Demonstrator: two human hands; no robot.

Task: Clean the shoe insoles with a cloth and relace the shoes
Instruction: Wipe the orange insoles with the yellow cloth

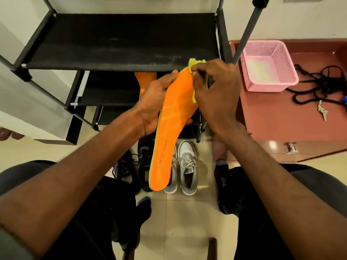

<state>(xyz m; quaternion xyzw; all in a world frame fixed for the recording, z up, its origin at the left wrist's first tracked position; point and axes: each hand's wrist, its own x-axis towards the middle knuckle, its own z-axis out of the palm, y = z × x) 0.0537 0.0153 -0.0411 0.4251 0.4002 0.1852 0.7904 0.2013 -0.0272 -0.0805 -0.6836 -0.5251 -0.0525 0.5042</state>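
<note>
Left hand: the left hand (152,102) cups the orange insole (170,128) from beneath at its middle, thumb up along the left edge, fingertips curling out under the right edge.
Right hand: the right hand (216,91) pinches a yellow cloth (194,65) against the insole's toe end.
Insole: held in the air over the shoes, orange face up; long axis runs from the heel, low and near the person, up to the toe by the shoe rack (122,42).
Second insole: another orange insole (144,77) peeks out behind the left hand.
Shoes: grey-and-white sneakers (187,166) and black sneakers (135,166) stand on the tiled floor.
Side: a pink basket (270,64), black laces (319,85) and keys (322,110) lie on the reddish cabinet (281,119).
</note>
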